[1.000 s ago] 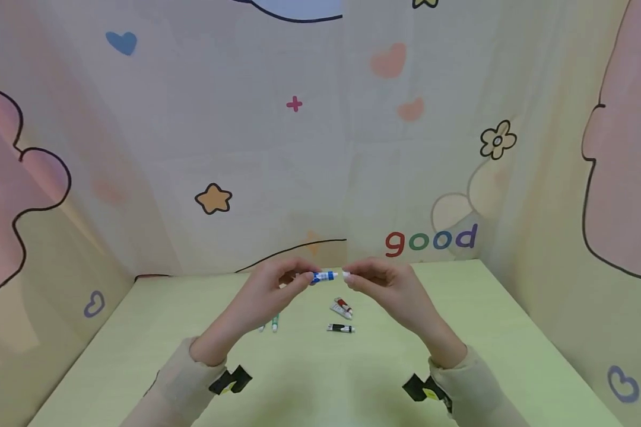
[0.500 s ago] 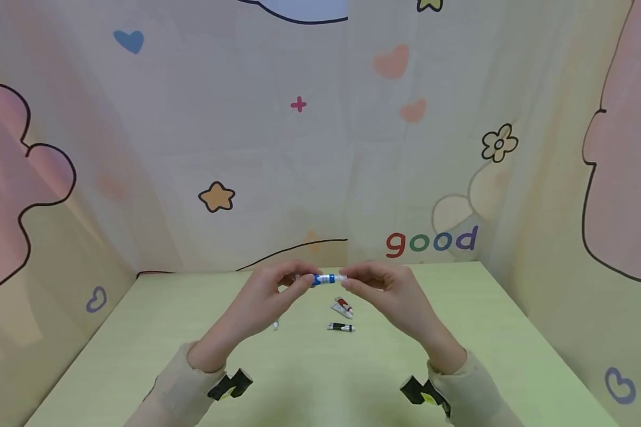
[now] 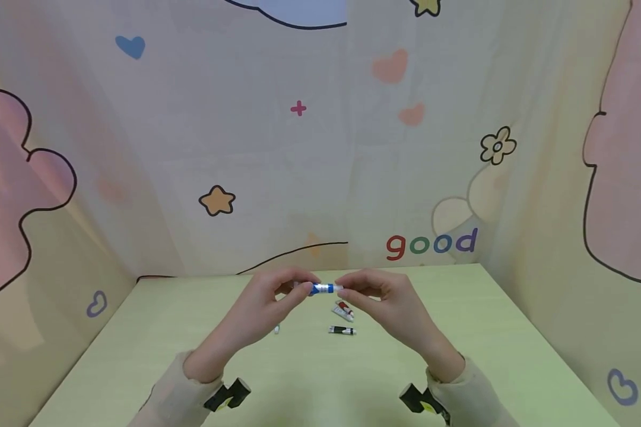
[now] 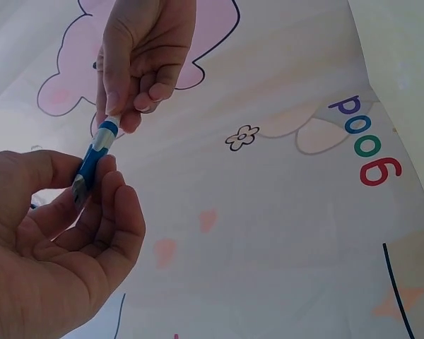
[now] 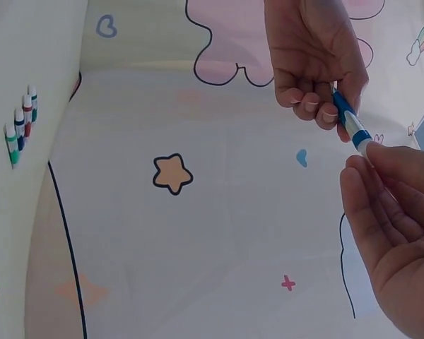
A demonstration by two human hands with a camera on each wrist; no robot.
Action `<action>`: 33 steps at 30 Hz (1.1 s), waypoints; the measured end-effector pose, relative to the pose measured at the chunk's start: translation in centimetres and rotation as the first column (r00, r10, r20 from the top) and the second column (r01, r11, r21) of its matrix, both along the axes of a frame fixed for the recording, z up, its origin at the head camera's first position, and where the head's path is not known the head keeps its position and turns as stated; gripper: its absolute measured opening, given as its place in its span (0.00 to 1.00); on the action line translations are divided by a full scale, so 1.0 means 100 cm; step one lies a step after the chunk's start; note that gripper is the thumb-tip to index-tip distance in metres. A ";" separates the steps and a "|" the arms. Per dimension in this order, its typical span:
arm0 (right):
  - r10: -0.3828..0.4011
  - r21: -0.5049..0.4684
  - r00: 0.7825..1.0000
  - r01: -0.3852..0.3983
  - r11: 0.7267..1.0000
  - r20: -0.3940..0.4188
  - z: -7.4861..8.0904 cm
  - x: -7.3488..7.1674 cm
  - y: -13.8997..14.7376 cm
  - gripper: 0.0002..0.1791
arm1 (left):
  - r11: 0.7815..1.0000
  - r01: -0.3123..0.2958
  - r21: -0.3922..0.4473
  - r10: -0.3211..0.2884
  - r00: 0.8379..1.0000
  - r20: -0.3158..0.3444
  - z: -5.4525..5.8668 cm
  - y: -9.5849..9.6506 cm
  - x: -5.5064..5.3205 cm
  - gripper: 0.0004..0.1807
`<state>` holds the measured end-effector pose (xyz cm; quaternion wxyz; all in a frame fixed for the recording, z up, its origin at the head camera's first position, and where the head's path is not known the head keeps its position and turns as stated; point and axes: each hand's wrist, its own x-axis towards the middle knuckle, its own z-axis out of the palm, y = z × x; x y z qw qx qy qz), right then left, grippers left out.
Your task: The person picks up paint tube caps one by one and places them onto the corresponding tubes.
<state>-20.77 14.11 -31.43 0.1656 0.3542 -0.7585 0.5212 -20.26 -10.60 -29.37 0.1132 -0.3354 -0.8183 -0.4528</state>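
A small blue-and-white paint tube is held level above the table, between the two hands. My left hand pinches its crimped end between thumb and fingers. At the other end, the thumb and fingers of my right hand pinch the white cap, which sits against the tube's neck. The fingertips cover much of the cap. In the left wrist view the tube slants between the hands, its blue band close to the right thumb.
On the table beyond the hands lie a black tube, a red tube and a whitish tube. Several more tubes stand in a row at the left of the right wrist view. A patterned curtain encloses the table.
One second ago the cap was apart from the tube's nozzle. My right hand has brought it leftward onto the tube's end. Both hands have also sunk slightly in view.
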 end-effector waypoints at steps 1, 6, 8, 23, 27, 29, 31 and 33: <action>0.002 -0.002 1.000 -0.002 1.000 0.005 -0.001 0.000 0.000 0.09 | 1.000 -0.002 0.000 0.002 1.000 0.002 0.000 0.000 0.000 0.07; -0.007 -0.002 0.999 0.007 1.000 0.037 -0.002 0.000 0.000 0.09 | 1.000 -0.012 -0.003 0.012 1.000 0.003 -0.002 0.000 0.000 0.07; -0.014 0.000 0.998 0.014 1.000 0.057 -0.002 0.000 0.000 0.10 | 1.000 -0.014 -0.006 0.014 1.000 0.006 -0.003 0.000 0.000 0.07; 0.000 -0.007 0.992 0.001 1.000 0.124 -0.005 0.000 0.000 0.10 | 1.000 0.013 0.005 -0.013 0.999 0.049 -0.007 -0.001 -0.001 0.09; 0.000 -0.004 0.991 0.001 1.000 0.136 -0.006 0.000 -0.001 0.10 | 1.000 0.022 0.005 -0.022 0.998 0.052 -0.008 -0.002 -0.001 0.09; -0.002 -0.005 0.990 0.003 1.000 0.142 -0.007 0.000 -0.001 0.10 | 1.000 0.024 0.003 -0.024 0.998 0.051 -0.009 -0.002 -0.002 0.09; -0.004 -0.006 0.990 0.004 1.000 0.142 -0.007 0.000 -0.001 0.10 | 1.000 0.024 0.001 -0.024 0.998 0.050 -0.010 -0.002 -0.002 0.09; -0.004 -0.006 0.990 0.005 1.000 0.140 -0.008 0.000 -0.001 0.10 | 1.000 0.023 0.001 -0.023 0.998 0.050 -0.009 -0.002 -0.001 0.09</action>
